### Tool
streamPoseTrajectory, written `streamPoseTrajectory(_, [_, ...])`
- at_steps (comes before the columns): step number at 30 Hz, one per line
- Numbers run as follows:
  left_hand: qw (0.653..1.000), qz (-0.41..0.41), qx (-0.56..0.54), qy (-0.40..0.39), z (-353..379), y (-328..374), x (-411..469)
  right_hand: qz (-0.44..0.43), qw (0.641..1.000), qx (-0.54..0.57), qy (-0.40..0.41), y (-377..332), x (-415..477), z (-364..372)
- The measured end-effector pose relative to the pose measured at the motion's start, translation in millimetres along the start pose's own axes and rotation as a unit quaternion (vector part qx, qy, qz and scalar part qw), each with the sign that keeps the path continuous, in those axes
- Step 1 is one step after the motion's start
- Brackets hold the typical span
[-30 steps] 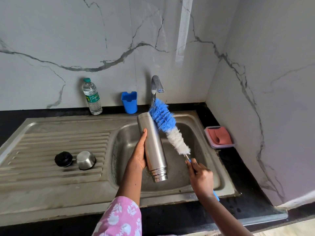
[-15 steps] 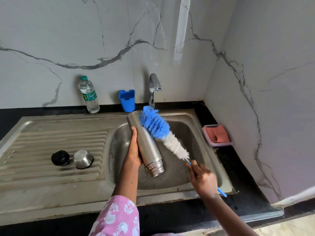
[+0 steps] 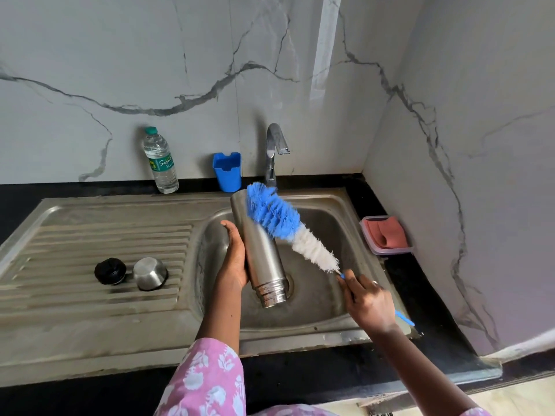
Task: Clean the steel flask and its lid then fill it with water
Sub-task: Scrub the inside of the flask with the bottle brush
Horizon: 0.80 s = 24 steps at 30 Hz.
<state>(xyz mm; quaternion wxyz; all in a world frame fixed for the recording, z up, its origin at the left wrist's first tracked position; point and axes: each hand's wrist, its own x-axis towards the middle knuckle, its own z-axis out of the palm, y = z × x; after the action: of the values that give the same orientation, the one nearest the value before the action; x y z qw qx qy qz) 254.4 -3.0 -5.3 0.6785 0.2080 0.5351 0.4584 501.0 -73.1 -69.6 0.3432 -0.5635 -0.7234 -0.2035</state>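
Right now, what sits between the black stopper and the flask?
Head view: the steel cap beside the black stopper, then bare drainboard and the left hand holding the flask.

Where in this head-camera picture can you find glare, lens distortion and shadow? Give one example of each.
Head view, glare: a pale vertical streak on the marble wall. Head view, distortion: the wall corner leans outward toward the top. Head view, shadow: soft, short shadows beside the black stopper and steel cap, so the light looks diffuse.
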Motion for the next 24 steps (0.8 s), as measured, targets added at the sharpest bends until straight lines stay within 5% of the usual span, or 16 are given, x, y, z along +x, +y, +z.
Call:
streamPoseTrajectory(5, [1.000,0.016,0.022,0.012,-7,4,2,-0.052,0.999,0.001,-0.013,16,-11,-2])
streamPoseTrajectory(13, [0.996,0.046,0.080,0.019,7,4,5,0.000,0.999,-0.043,0.013,0,32,3])
streamPoseTrajectory(20, [0.998,0.061,0.013,0.010,-7,5,10,-0.097,0.994,0.038,-0.021,30,-15,-8])
streamPoseTrajectory(24, [0.999,0.047,0.019,0.010,-6,6,19,-0.069,0.997,0.030,-0.022,38,-3,-4])
